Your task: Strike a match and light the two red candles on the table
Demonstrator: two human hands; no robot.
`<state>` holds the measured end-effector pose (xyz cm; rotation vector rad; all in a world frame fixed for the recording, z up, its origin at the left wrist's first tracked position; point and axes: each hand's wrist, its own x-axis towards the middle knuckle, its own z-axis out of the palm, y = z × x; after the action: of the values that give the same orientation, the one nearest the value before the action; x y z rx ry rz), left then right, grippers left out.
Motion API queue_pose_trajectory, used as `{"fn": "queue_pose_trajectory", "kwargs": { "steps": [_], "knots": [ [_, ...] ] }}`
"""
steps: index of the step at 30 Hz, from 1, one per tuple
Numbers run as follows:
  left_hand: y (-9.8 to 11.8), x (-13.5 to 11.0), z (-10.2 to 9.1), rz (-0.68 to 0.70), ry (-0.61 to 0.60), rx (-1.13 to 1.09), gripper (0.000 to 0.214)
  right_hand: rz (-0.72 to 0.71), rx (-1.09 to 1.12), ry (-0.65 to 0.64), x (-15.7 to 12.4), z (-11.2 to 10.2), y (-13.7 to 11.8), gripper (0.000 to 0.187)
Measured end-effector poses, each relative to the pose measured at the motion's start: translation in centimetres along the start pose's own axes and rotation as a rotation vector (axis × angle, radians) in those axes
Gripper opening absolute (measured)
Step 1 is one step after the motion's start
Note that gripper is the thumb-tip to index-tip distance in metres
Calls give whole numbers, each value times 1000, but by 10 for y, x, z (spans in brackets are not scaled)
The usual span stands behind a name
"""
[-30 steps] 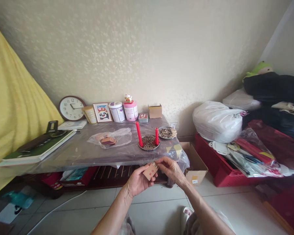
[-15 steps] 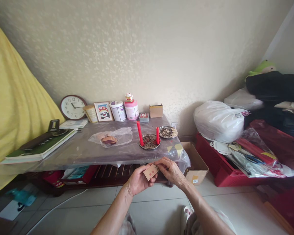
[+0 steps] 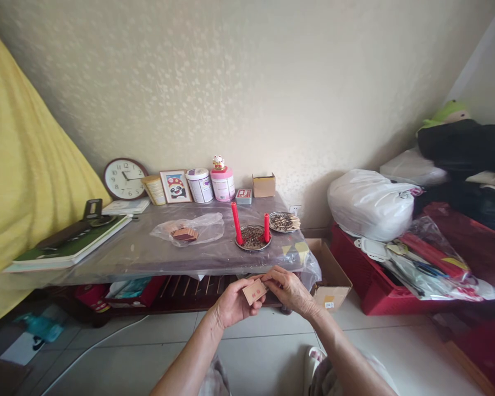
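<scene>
The left hand (image 3: pixel 234 303) is partly closed around a matchbox (image 3: pixel 254 292): the thumb lies along the upper edge and the fingers curl beneath. The matchbox is held tilted in front of the near edge of a low table (image 3: pixel 132 250), with its red-printed face toward the camera. The right hand (image 3: pixel 287 290) is mostly closed, thumb and fingertips drawn together at the right-hand end of the matchbox. Whether the fingertips grip anything cannot be told; they cover that end.

The table has a clear plastic cover. Beyond the hands, a metal plate (image 3: pixel 253 249) supports two upright red candles: a taller candle (image 3: pixel 236 224) at left and a shorter candle (image 3: pixel 266 227) at right. Behind it to the right, a second plate (image 3: pixel 284 231) contains a heap of matchsticks (image 3: pixel 291 221). To the left of the candles, a transparent bag (image 3: pixel 209 224) contains several stacked small boxes (image 3: pixel 185 234).

Along the wall, from left to right, stand a round clock (image 3: pixel 126 179), a framed panda picture (image 3: pixel 176 187), a white canister (image 3: pixel 200 186) and a pink canister (image 3: pixel 223 187). A lucky-cat figurine (image 3: pixel 219 162) sits on the pink canister.
</scene>
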<state>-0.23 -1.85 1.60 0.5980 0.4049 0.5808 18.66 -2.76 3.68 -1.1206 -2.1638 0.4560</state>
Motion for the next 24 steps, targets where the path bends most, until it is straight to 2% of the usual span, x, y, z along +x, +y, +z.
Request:
{"fn": "queue_pose_trajectory", "kwargs": {
  "steps": [12,24],
  "knots": [
    [0,-1,0,4,13,47,33,-7,-28,-21,-1,-2,1,10],
    [1,-2,2,5,27,-7,39,113,91,49,1,-6,-1,8]
  ]
}}
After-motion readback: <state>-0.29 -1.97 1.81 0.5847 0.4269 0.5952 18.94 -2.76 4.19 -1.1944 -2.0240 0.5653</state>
